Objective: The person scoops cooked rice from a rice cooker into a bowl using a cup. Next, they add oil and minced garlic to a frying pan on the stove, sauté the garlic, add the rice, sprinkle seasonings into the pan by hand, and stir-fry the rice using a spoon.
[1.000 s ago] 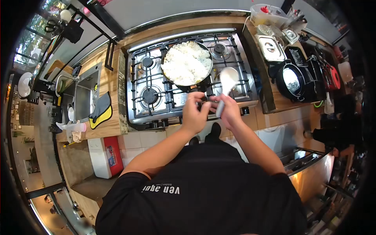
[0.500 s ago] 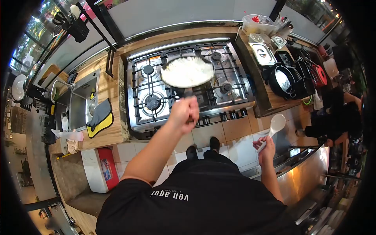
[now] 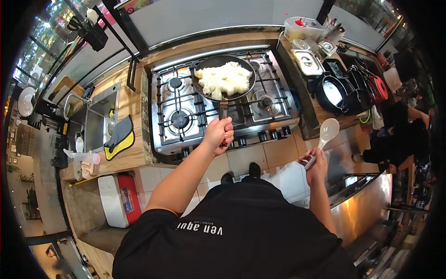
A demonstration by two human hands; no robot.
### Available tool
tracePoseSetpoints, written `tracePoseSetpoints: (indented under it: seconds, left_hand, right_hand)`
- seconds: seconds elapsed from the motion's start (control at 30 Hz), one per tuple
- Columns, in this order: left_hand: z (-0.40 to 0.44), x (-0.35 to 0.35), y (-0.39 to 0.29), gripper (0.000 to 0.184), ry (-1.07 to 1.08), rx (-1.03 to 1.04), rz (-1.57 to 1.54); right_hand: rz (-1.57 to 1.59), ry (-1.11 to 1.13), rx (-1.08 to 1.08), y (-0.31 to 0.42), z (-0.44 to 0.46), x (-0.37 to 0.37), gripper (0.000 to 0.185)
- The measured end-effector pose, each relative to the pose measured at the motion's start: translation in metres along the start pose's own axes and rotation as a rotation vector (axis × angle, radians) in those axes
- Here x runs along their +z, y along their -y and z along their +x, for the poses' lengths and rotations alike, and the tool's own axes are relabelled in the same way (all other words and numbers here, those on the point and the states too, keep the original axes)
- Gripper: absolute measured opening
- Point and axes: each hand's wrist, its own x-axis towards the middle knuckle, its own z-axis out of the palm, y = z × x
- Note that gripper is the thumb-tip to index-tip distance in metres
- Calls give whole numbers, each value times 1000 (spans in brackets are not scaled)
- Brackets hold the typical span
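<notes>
My left hand is wrapped round the handle of a dark frying pan over the stove. White rice lies bunched in the pan, its near edge blurred, and some dark pan surface shows around it. My right hand grips the handle of a large pale spoon, bowl upward, off to the right of the stove and away from the pan.
Left of the stove are a sink and a grey and yellow cloth. A black pot and a metal container stand on the right counter. Another person in dark clothes is at the far right.
My hands were together by the pan handle; the left then took the handle, and the right moved away rightward with the spoon. The rice has shifted and bunched up, baring part of the pan.
</notes>
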Motion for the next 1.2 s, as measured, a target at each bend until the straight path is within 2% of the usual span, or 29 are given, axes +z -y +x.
tracePoseSetpoints:
  seconds: [0.1,0.17,0.23,0.3,0.37,0.47,0.5,0.6,0.7,0.77,0.87,0.9,0.97,1.0,1.07,1.1,1.13,1.2]
  left_hand:
    - [-6,1,-8,22,-19,-15,-17]
    - [2,7,-22,23,-51,-21,-23]
    - [33,6,-48,29,47,-77,-85]
    - [41,37,-76,36,-29,-117,-111]
    - [25,32,-43,38,8,75,43]
    - [-12,12,17,38,-94,-24,12]
    - [-21,18,17,39,-111,-12,13]
    - [4,-14,24,42,18,-21,61]
    - [8,-20,23,43,-24,-55,8]
    - [-4,-16,20,41,-18,-30,33]
    - [-3,-9,-2,36,-154,-71,32]
    - [13,-16,-15,35,-70,-93,-5]
    - [49,-9,-53,36,-52,-116,-91]
    - [47,-8,-50,36,-52,-112,-83]
    - [37,3,-32,36,-80,130,157]
    - [18,3,-14,35,-135,73,55]
    - [13,-13,10,26,-96,39,14]
    - [13,-24,25,12,-72,72,73]
  right_hand:
    - [-26,12,18,-4,-3,-8,29]
    - [-42,20,20,-4,2,-10,29]
    - [-65,22,36,-6,10,-12,29]
    - [-50,48,26,-8,17,-11,28]
    - [-104,31,3,-1,25,-11,28]
    - [-103,82,12,1,29,-24,29]
    - [-123,76,39,0,26,-26,29]
    - [-126,78,57,-5,29,-26,30]
    - [-136,82,73,-4,27,-29,31]
    - [-170,95,86,-5,24,-30,31]
    - [-159,102,97,-5,20,-28,30]
    - [-156,103,101,-7,23,-26,30]
    - [-189,119,97,-10,28,-22,29]
    - [-214,133,87,-10,31,-19,29]
    - [-214,144,85,-4,29,-17,30]
    - [-220,160,92,-3,30,-17,31]
    - [-226,161,90,-4,29,-20,32]
    - [-217,162,84,-4,36,-18,31]
